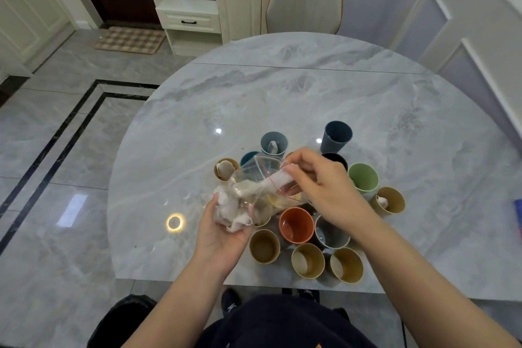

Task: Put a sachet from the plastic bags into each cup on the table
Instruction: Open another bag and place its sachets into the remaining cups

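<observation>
Single head-worn view — wide-angle, looking forward and down, close over the table (282,99) edge

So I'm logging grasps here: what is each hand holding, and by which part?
Left hand cups the clear plastic bag of white sachets by its bunched bottom. Right hand pinches one white sachet at the bag's mouth.

Left hand (223,234): palm up, fingers curled, forearm reaching forward.
Right hand (324,186): higher, knuckles up, fingertips pinching, pointing left.
</observation>
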